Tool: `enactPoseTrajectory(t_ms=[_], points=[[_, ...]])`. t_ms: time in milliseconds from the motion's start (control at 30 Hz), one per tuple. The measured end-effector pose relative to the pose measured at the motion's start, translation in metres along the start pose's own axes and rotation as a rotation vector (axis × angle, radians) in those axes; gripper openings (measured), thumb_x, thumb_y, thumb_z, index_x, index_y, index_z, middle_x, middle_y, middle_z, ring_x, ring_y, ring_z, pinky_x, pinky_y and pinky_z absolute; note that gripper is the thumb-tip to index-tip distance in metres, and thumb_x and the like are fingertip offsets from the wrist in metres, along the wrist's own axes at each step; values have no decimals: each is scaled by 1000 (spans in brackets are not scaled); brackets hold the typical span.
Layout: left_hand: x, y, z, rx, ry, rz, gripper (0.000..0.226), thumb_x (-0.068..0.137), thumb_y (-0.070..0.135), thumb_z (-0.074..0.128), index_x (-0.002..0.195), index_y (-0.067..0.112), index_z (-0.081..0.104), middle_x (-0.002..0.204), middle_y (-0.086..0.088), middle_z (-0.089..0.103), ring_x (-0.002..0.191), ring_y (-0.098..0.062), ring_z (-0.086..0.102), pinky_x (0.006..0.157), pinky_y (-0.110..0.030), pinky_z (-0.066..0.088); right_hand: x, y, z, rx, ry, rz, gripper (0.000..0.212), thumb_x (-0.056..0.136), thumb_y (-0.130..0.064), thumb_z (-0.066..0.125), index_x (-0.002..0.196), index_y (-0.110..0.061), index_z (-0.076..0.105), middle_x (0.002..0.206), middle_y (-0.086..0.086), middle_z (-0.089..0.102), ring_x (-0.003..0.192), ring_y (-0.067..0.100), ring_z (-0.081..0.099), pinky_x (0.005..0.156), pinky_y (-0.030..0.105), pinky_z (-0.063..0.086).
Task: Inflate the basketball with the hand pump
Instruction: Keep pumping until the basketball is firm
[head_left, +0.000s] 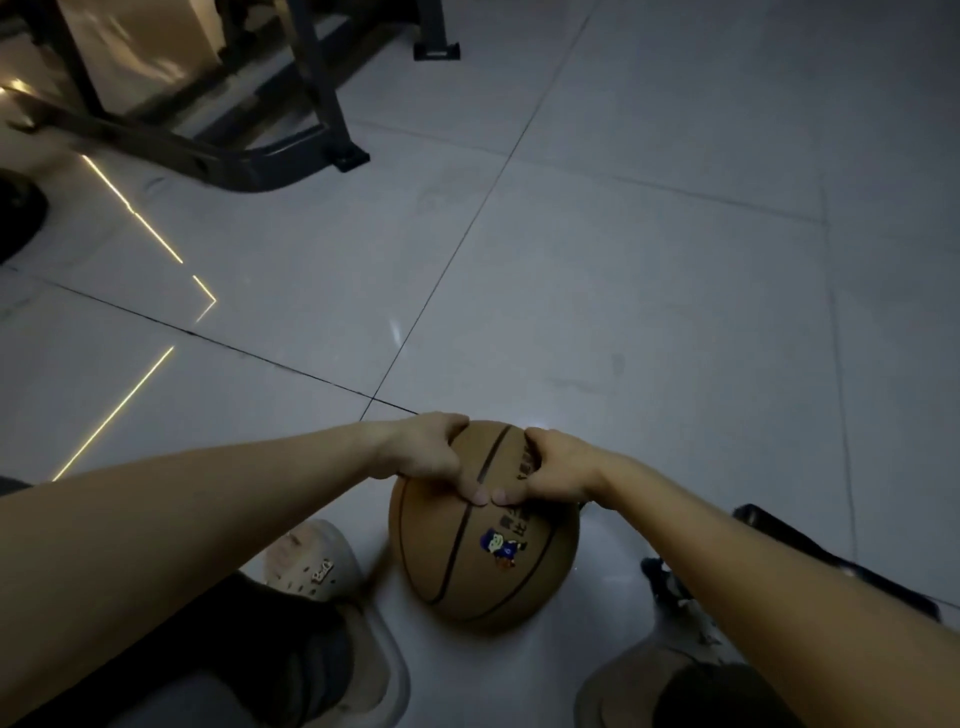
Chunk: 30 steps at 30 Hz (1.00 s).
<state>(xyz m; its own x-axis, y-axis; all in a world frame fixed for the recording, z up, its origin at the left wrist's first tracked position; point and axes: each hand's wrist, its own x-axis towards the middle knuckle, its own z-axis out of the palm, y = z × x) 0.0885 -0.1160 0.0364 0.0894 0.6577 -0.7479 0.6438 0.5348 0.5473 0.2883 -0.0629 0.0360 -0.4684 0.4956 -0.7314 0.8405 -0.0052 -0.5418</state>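
Observation:
A brown basketball (485, 551) with black seams and a small blue cartoon sticker rests on the grey tiled floor between my feet. My left hand (434, 449) grips its upper left side, thumb pressed near the central seam. My right hand (556, 467) grips its upper right side, its thumb almost touching the left thumb. A dark long object (831, 561), perhaps the hand pump, lies on the floor to the right, partly hidden behind my right forearm.
My left foot in a pale clog (311, 561) stands just left of the ball; the right foot (639, 686) is at the bottom right. A dark metal frame (228, 156) with feet stands at the top left. Open tiled floor (623, 260) stretches ahead.

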Motion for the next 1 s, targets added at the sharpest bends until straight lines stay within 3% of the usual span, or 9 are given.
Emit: enactPoseTrajectory(t_ms=[133, 300, 467, 600, 700, 833, 900, 1000], points=[[8, -1, 1, -29, -3, -6, 77, 62, 26, 95, 128, 22, 56, 121, 0, 65, 109, -23, 63, 98, -43, 54, 15, -2, 8, 47, 10, 50, 80, 69, -37, 87, 137, -23, 47, 121, 2, 62, 109, 24, 61, 98, 42, 54], [9, 2, -3, -47, -33, -17, 71, 68, 24, 92, 129, 22, 55, 122, -1, 65, 110, -23, 63, 99, -44, 54, 23, -6, 4, 47, 3, 79, 78, 71, -34, 86, 137, -19, 48, 122, 5, 61, 110, 27, 61, 98, 43, 54], [2, 9, -9, -66, -44, -38, 71, 68, 29, 93, 128, 24, 54, 123, 1, 64, 112, -23, 63, 101, -46, 53, 12, -10, -13, 83, -67, 96, 72, 74, -34, 87, 134, -20, 51, 121, 2, 63, 104, 23, 64, 72, 33, 55], [8, 11, 1, -73, 0, -47, 76, 69, 25, 91, 134, 19, 54, 121, -3, 65, 107, -24, 65, 97, -45, 56, 18, -6, -11, 77, -44, 121, 71, 73, -32, 86, 134, -19, 51, 122, 5, 64, 107, 26, 65, 91, 42, 57], [2, 21, -5, -76, -26, -104, 88, 77, 23, 87, 150, 17, 40, 136, -6, 57, 111, -24, 60, 92, -39, 53, 10, -14, -17, 33, -44, 131, 73, 78, -39, 84, 139, -19, 49, 136, 6, 57, 117, 28, 58, 82, 38, 53], [-11, 37, -20, -26, 26, -137, 112, 75, 26, 89, 162, 19, 18, 163, -12, 31, 146, -36, 34, 116, -49, 32, -11, -25, -27, 17, 10, 125, 98, 81, -48, 81, 157, -15, 28, 159, 10, 34, 142, 33, 39, 100, 44, 42], [-16, 51, -28, 11, 28, -114, 111, 75, 27, 89, 162, 23, 19, 165, -12, 26, 150, -37, 27, 119, -51, 25, -24, -30, -39, 41, 29, 85, 106, 80, -49, 81, 160, -16, 20, 164, 11, 26, 146, 35, 34, 111, 48, 41], [-21, 83, -41, 29, 17, -36, 101, 78, 37, 85, 160, 27, 27, 165, -11, 27, 150, -37, 27, 120, -57, 24, -54, -36, -70, 45, 120, 18, 98, 83, -45, 80, 159, -17, 26, 164, 11, 28, 146, 33, 36, 115, 50, 38]])
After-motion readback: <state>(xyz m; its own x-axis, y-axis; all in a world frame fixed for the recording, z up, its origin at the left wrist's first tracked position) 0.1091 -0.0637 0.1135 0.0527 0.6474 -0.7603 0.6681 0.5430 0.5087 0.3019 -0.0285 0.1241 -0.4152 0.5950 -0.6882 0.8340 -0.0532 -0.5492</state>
